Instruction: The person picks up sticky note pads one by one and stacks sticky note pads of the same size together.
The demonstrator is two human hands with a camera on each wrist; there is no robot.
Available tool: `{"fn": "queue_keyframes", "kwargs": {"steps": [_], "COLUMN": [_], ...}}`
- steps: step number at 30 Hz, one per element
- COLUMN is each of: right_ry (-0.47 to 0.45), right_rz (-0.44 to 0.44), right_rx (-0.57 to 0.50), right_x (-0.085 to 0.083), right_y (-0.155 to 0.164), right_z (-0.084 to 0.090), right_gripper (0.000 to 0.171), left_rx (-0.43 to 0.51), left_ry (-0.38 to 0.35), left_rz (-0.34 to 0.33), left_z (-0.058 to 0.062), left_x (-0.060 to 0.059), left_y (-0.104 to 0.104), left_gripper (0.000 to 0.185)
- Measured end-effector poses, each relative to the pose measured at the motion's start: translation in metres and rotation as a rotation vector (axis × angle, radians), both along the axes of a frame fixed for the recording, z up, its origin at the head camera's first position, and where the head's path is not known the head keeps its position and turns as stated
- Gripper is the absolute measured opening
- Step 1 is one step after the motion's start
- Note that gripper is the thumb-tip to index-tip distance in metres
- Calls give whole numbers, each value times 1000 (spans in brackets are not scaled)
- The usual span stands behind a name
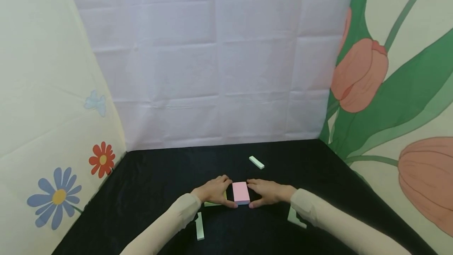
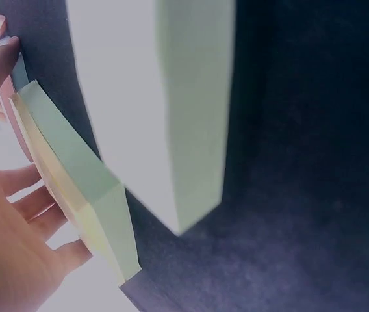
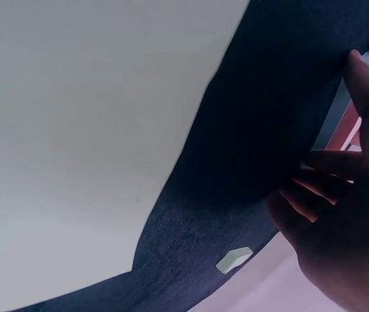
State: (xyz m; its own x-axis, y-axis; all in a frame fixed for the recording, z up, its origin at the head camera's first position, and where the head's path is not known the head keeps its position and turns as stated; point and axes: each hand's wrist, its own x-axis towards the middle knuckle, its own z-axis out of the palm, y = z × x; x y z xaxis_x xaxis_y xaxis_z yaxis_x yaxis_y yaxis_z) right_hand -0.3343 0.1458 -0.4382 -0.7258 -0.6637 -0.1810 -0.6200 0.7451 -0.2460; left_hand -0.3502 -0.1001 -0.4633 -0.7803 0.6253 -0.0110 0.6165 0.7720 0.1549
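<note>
Head view: your left hand point(image 1: 215, 190) and right hand point(image 1: 267, 192) pinch the pink block point(image 1: 240, 192) between them, fingertips curled on its side edges.
Left hand extras: a yellow-green pad point(image 2: 74, 175) sits right under your fingers.
Loose bits: one green strip point(image 1: 199, 226) near your left sleeve, another small block point(image 1: 256, 162) beyond your right hand.
Room: open black cloth point(image 1: 159, 180) beyond both hands.
</note>
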Motion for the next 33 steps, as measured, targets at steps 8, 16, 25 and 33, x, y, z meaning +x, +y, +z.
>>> {"fn": "queue_keyframes", "kwargs": {"steps": [8, 16, 25, 33], "right_ry": [37, 88, 114, 150], "right_rz": [22, 69, 70, 114], "right_rx": [10, 20, 67, 82], "right_x": [4, 6, 7, 13], "right_y": [4, 10, 18, 29], "right_z": [6, 9, 12, 18], "right_gripper": [70, 63, 60, 61], "left_rx": [-11, -3, -4, -4], "left_ry": [14, -8, -3, -3], "left_rz": [-20, -19, -13, -7], "left_z": [-3, 7, 0, -3], "left_x": [-3, 3, -3, -5], "left_y": [-1, -1, -3, -3], "left_gripper": [86, 84, 86, 86]}}
